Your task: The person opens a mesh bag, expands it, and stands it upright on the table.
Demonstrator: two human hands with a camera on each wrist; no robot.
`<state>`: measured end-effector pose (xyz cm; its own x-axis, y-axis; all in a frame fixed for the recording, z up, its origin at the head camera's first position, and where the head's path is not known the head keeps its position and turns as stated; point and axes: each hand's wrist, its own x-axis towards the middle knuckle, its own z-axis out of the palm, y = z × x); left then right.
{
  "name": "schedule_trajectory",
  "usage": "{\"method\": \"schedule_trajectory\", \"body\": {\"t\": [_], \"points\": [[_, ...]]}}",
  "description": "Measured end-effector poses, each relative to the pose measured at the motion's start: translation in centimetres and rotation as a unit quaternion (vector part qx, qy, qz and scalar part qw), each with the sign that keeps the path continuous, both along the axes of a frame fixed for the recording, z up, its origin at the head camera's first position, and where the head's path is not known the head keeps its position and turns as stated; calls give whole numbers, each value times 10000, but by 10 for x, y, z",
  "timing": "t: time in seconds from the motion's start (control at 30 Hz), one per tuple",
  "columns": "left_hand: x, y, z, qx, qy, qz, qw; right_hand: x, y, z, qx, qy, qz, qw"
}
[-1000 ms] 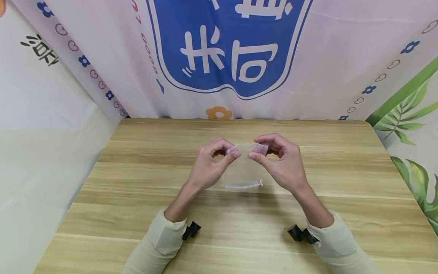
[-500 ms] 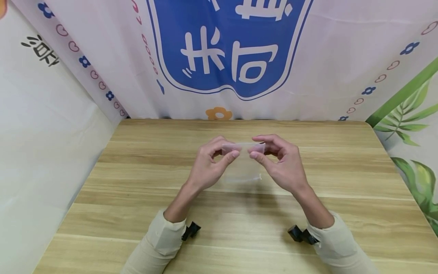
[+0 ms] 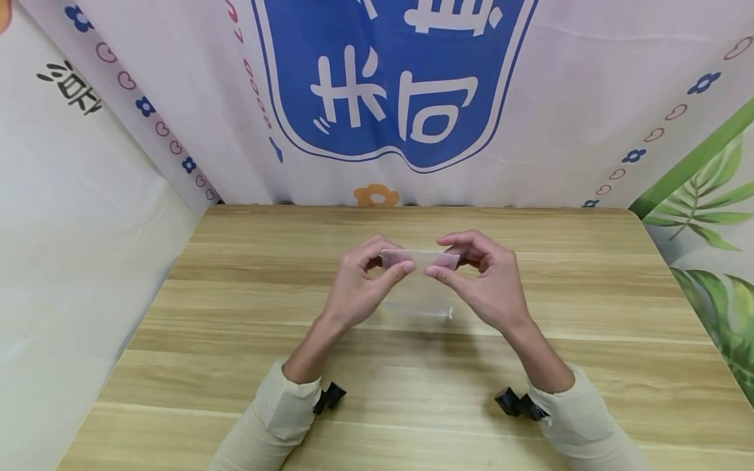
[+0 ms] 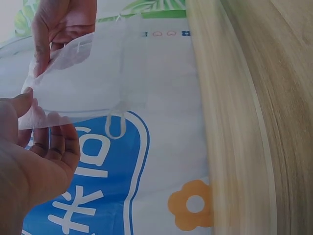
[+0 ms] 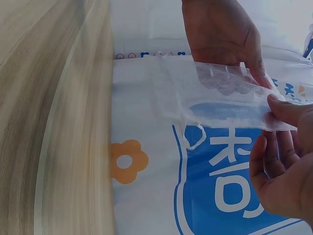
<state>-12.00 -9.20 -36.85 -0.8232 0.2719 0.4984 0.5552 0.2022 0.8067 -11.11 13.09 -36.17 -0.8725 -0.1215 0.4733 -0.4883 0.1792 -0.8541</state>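
Bag (image 3: pixel 421 288) hangs above the worktop (image 3: pixel 412 412). The left hand (image 3: pixel 363 281) pinches it near one upper corner, the right hand (image 3: pixel 493 281) near the other, thumbs closed against fingers. Its upper edge now runs straighter than a second ago, apparently more evenly spread.

A wood-grained table (image 3: pixel 589 301) spread across the view. Beyond its far edge hung a pale cloth (image 3: pixel 565 118) printed with 1 blue badge (image 3: pixel 391 78) bearing white characters, 1 orange flower (image 3: pixel 363 194) below it, and hearts (image 3: pixel 161 128) down both sides. Green leaves (image 3: pixel 698 190) decorated the right-hand sheet (image 3: pixel 715 252); dark writing (image 3: pixel 72 85) marked the left.
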Motion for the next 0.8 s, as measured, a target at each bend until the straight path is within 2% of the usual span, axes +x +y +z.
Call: {"method": "schedule_trajectory", "body": {"t": [0.1, 0.37, 0.8], "points": [[0, 0, 1, -1, -62, 43, 10000, 0, 0, 1, 54, -52, -8, 10000], [1, 0, 2, -197, 21, -95, 9998, -1, -1, -1, -18, 43, 128, 9999], [0, 0, 1, -67, 7, -120, 9999, -1, -2, 0, 104, 24, 242, 9996]]}}
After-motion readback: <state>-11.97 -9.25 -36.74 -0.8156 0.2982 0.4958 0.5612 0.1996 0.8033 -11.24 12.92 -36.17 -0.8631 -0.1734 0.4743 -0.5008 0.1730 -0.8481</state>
